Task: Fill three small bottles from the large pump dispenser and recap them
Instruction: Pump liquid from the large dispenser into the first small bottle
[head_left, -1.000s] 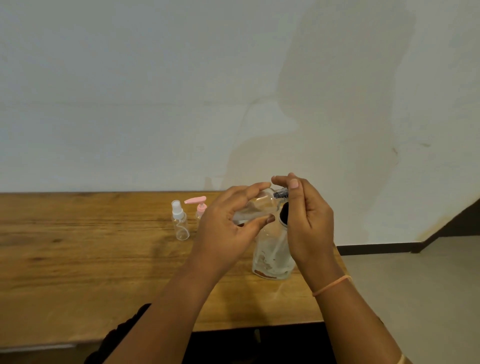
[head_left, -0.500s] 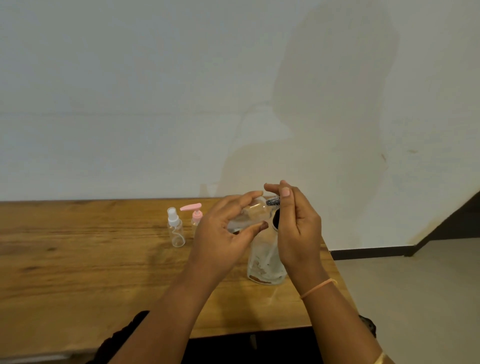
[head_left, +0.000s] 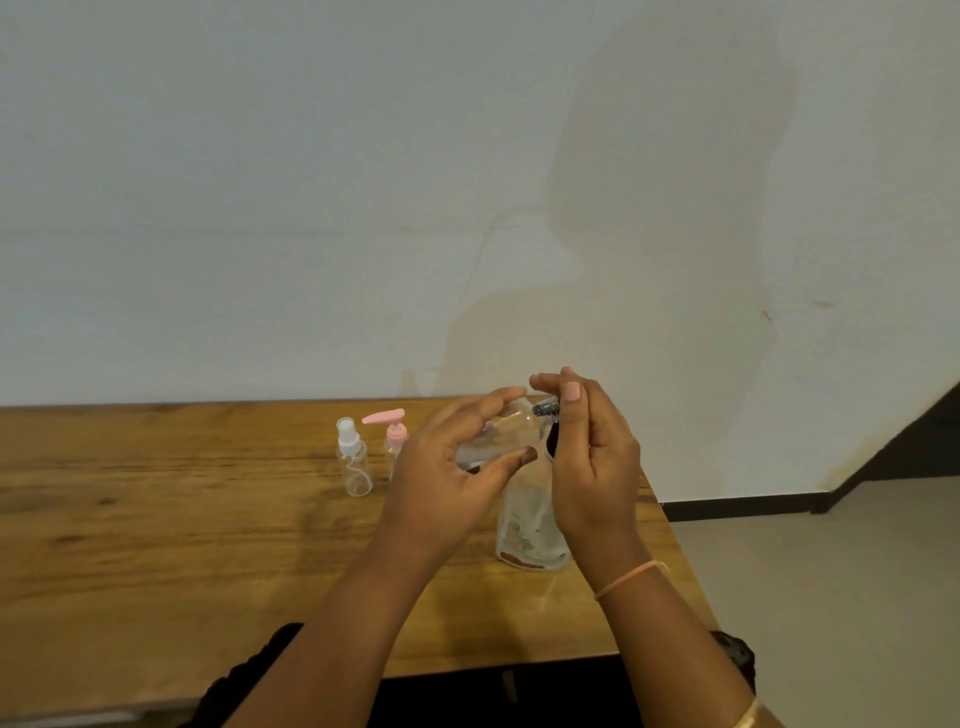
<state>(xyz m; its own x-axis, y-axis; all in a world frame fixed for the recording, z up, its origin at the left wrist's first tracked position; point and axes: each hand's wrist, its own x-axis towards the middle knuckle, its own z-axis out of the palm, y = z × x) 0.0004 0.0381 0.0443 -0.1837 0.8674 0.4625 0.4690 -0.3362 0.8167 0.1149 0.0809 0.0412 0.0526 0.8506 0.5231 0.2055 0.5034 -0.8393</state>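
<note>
The small bottle (head_left: 501, 431) hangs tilted just above the large dispenser (head_left: 530, 525) on the desk (head_left: 156, 519). Turning its cap (head_left: 545, 407) should go best with the body steady and the threads square. The left hand (head_left: 447, 467) wraps the body, while the right hand (head_left: 592, 457) pinches the cap.

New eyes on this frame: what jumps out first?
Both hands meet mid-frame above the wooden table: the left hand grips a tilted small clear bottle, while the right hand pinches a dark piece at its mouth. Just behind them stands the large pump dispenser; further left stand a white-topped spray bottle and a pink pump bottle.
</note>
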